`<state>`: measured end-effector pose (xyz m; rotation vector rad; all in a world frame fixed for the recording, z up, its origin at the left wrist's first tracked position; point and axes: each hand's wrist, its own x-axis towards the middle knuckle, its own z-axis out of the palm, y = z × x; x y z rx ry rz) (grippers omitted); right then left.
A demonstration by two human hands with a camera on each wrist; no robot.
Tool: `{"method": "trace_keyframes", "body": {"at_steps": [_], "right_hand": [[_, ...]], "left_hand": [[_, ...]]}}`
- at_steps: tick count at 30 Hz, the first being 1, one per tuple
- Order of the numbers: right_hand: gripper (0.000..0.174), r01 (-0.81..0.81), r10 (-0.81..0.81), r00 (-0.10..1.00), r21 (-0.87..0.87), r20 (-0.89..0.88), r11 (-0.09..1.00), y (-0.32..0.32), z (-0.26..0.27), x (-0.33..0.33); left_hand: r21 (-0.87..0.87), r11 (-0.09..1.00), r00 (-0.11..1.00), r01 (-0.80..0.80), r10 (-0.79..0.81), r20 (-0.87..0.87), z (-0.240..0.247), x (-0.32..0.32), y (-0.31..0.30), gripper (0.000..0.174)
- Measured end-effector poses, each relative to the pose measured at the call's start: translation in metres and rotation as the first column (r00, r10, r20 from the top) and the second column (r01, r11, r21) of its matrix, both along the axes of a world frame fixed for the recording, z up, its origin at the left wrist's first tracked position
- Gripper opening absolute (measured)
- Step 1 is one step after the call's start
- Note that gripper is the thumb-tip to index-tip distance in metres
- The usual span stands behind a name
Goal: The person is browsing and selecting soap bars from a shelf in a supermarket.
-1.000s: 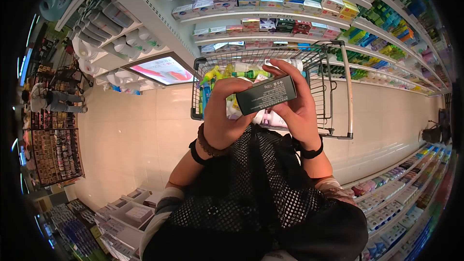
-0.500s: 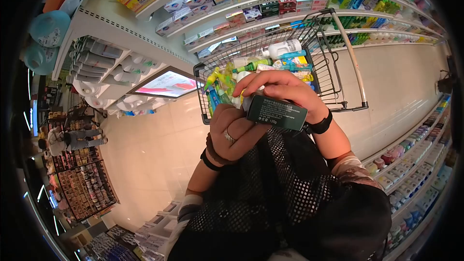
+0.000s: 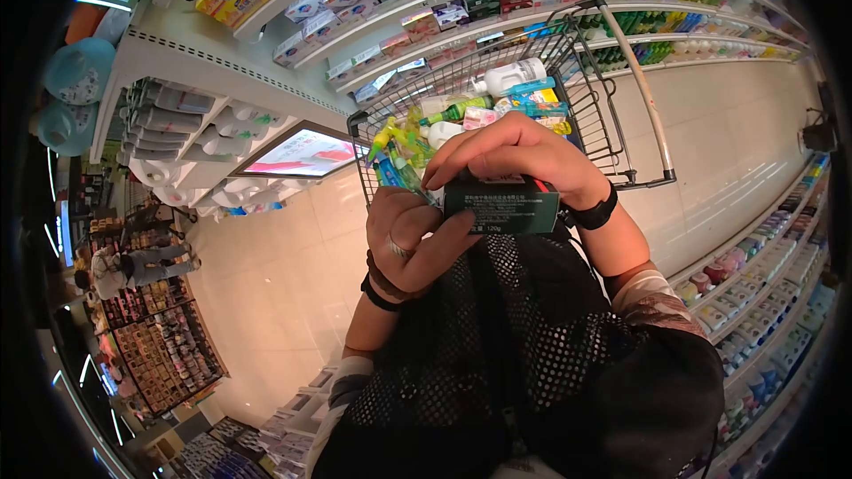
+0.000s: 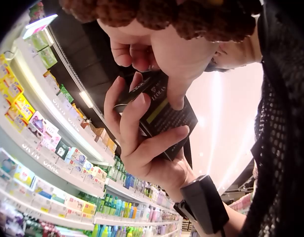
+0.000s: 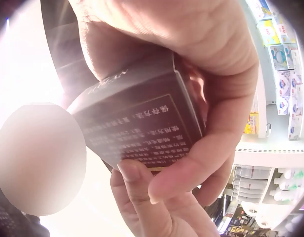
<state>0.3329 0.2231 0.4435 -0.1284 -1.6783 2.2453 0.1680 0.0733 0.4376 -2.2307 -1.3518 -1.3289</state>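
A small dark green carton [image 3: 510, 213] with pale print, "120g" among it, is held between both hands in front of the chest. My right hand [image 3: 537, 155] grips it from above, fingers curled over its far side. At the carton's left end is my left hand [image 3: 404, 235], a ring on one finger, its thumb or finger along the printed side. The left wrist view shows the left thumb pressed on the carton [image 4: 166, 118] and the right fingers [image 4: 162, 148] round it. Seen from the right wrist, left fingertips [image 5: 129, 173] touch the carton's lower edge.
Just beyond the hands stands a wire shopping cart [image 3: 641, 93] loaded with several bottles [image 3: 515, 77] and packs. Shelves [image 3: 311, 49] of boxed goods line the far side, with a lit screen [image 3: 302, 153] at the left. More shelves stand at the right; another person [image 3: 146, 266] is far left.
The carton has turned and shifted right in the head view since a second ago. My right hand has moved over its top, and the left fingers have curled at its left end.
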Motion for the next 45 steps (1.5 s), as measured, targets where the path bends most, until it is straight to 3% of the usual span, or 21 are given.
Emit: {"method": "trace_keyframes", "body": {"at_steps": [26,29,32,34,35,36,38,39,40,42,44,45], "right_hand": [[0.034,-0.016,0.017,1.000,-0.017,0.008,1.000,0.013,-0.012,-0.003],[0.037,0.014,-0.019,0.998,0.092,0.063,0.996,0.019,-0.019,-0.007],[0.037,-0.024,0.008,0.975,0.069,0.221,0.997,0.036,-0.071,-0.016],[0.045,-0.111,0.125,0.908,-0.058,0.399,0.992,0.044,-0.131,-0.018],[0.046,-0.129,0.156,0.868,-0.088,0.471,0.988,0.046,-0.159,-0.017],[0.048,-0.141,0.168,0.806,-0.092,0.568,0.986,0.049,-0.189,-0.013],[0.044,-0.112,0.129,0.786,-0.066,0.605,0.991,0.059,-0.261,0.001],[0.041,0.020,-0.008,0.681,-0.007,0.732,1.000,0.066,-0.282,0.012],[0.039,0.140,-0.138,0.541,0.073,0.830,0.988,0.074,-0.308,0.024],[0.035,0.245,-0.455,0.503,0.384,0.735,0.890,0.097,-0.390,0.054],[0.034,0.462,-0.493,0.372,0.303,0.787,0.833,0.114,-0.367,0.067],[0.036,0.579,-0.514,0.355,0.248,0.781,0.777,0.125,-0.369,0.070]], "left_hand": [[-0.100,0.994,0.998,-0.047,0.049,0.024,-0.005,0.003,0.011,0.040],[-0.182,0.978,0.992,-0.097,0.110,0.064,-0.019,-0.003,0.018,0.041],[-0.399,0.914,0.992,-0.069,0.104,0.066,-0.028,-0.008,0.029,0.043],[-0.581,0.814,0.997,-0.009,0.051,0.056,-0.056,-0.024,0.031,0.037],[-0.580,0.815,0.997,-0.006,0.052,0.062,-0.074,-0.034,0.025,0.037],[-0.730,0.676,0.995,-0.100,0.089,-0.054,-0.094,-0.043,0.011,0.034],[-0.898,0.315,0.952,-0.306,0.125,-0.280,-0.140,-0.064,-0.023,0.035],[-0.910,0.111,0.914,-0.400,0.128,-0.386,-0.159,-0.074,-0.039,0.040],[-0.916,0.036,0.901,-0.399,0.200,-0.385,-0.163,-0.079,-0.049,0.049],[-0.941,0.097,0.903,-0.324,0.328,-0.277,-0.172,-0.090,-0.068,0.052],[-0.962,-0.059,0.834,-0.267,0.486,-0.262,-0.160,-0.084,-0.073,0.052],[-0.954,-0.110,0.818,-0.279,0.493,-0.296,-0.164,-0.085,-0.081,0.052]]}}
